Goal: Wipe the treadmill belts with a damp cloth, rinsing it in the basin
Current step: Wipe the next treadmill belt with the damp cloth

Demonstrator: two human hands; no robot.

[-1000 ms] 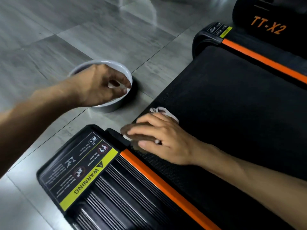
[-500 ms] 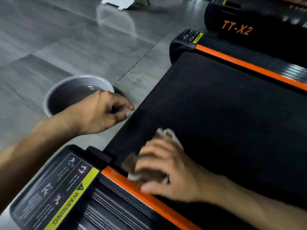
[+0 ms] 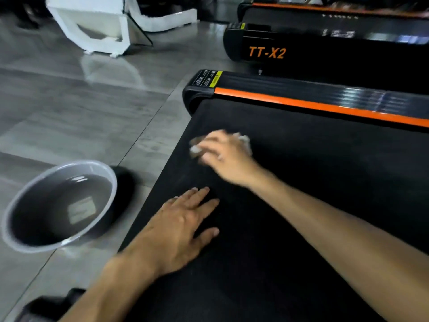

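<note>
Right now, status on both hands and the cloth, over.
Right hand gripping cloth on belt. Left hand flat on belt. Basin alongside on floor; belt path unobstructed.

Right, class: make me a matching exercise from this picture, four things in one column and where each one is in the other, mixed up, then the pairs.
Things:
1. basin
2. cloth
3. left hand
4. orange stripe

Places:
A. flat on the belt, near its edge
B. along the far side of the belt
C. on the grey floor beside the treadmill
D. under the right hand

Pairs: 1-C, 2-D, 3-A, 4-B
</note>
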